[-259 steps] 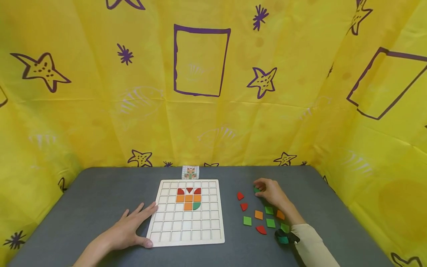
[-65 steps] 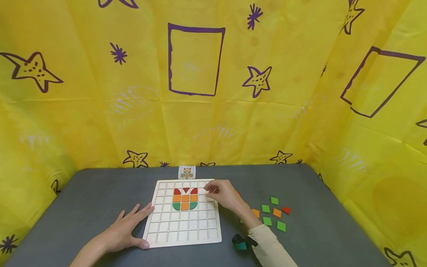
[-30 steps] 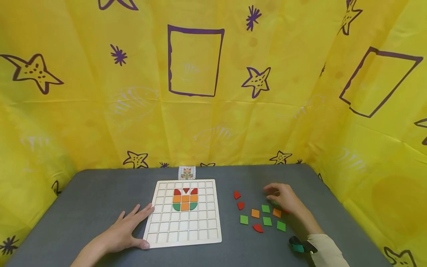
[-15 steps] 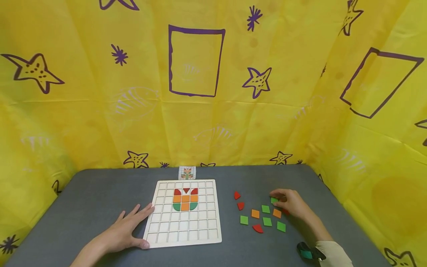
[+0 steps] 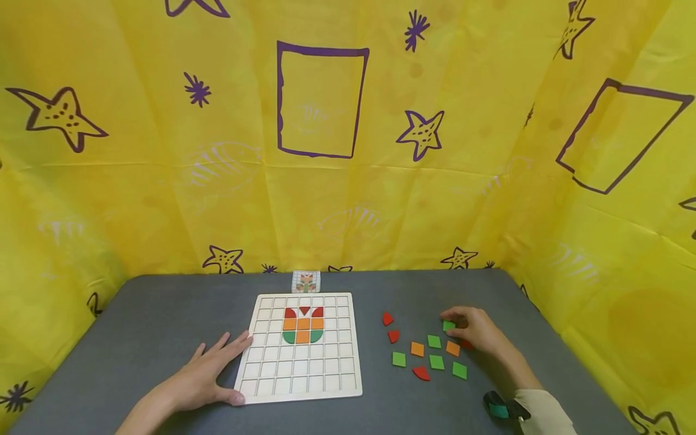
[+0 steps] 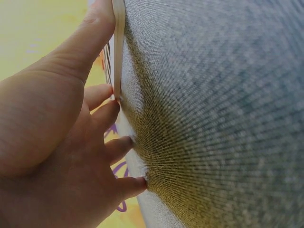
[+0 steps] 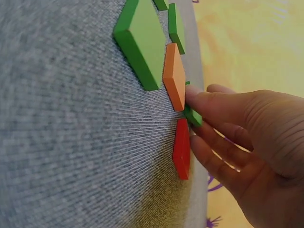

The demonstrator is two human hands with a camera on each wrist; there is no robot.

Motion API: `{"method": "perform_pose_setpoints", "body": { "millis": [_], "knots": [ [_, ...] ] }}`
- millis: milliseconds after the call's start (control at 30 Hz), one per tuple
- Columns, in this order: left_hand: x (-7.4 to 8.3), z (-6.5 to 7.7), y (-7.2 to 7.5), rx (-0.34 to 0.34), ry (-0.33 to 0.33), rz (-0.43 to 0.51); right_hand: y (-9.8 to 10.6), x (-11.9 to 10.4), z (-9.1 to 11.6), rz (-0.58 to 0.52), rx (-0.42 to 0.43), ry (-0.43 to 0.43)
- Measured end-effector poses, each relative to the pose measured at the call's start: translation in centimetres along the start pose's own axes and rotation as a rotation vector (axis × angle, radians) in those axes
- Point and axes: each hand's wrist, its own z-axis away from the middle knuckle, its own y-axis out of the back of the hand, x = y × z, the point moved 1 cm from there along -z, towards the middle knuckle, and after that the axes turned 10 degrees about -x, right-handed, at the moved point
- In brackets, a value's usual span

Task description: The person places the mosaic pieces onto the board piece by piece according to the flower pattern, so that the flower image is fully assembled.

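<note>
Right hand [image 5: 475, 330], just arrived, is pinching an unplaced green tile [image 5: 448, 325] toward the worktop's [image 5: 179, 305] right edge; left hand [image 5: 197, 379], spread, is touching the board [image 5: 300, 368].

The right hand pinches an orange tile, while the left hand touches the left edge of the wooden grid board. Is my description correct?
Not quite: the tile that the right hand pinches is a green tile, not an orange one, as the head view shows. The left hand does touch the left edge of the wooden grid board.
</note>
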Motion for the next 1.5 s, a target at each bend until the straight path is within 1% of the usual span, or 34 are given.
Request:
{"method": "perform_pose_setpoints", "body": {
  "millis": [133, 233, 400, 567, 767, 967, 1233, 1367, 1500],
  "knots": [
    [0.1, -0.1, 0.0, -0.011, 0.019, 0.002, 0.1, -0.1, -0.1, -0.013, 0.0, 0.001],
    [0.1, -0.1, 0.0, -0.022, 0.035, 0.005, 0.2, -0.3, -0.2, -0.044, 0.01, -0.018],
    [0.1, -0.1, 0.0, -0.018, 0.027, 0.005, 0.5, -0.8, -0.5, -0.07, 0.02, -0.038],
    [0.0, 0.1, 0.0, -0.006, 0.002, 0.001, 0.6, -1.6, -1.1, -0.034, 0.024, 0.0],
    [0.0, 0.1, 0.1, -0.008, 0.005, 0.004, 0.5, -2.9, -2.1, 0.004, 0.031, 0.071],
    [-0.1, 0.2, 0.0, 0.005, -0.015, -0.015, -0.2, -4.4, -3.2, -0.003, 0.004, 0.109],
    [0.0, 0.2, 0.1, -0.017, 0.012, 0.004, -1.4, -6.4, -4.9, -0.036, -0.037, 0.125],
    [0.1, 0.1, 0.1, -0.012, 0.008, 0.002, -2.1, -7.4, -5.7, -0.032, -0.041, 0.169],
    [0.2, 0.2, 0.1, -0.002, -0.009, 0.0, -2.9, -8.4, -6.3, -0.038, -0.027, 0.21]
  ]
}}
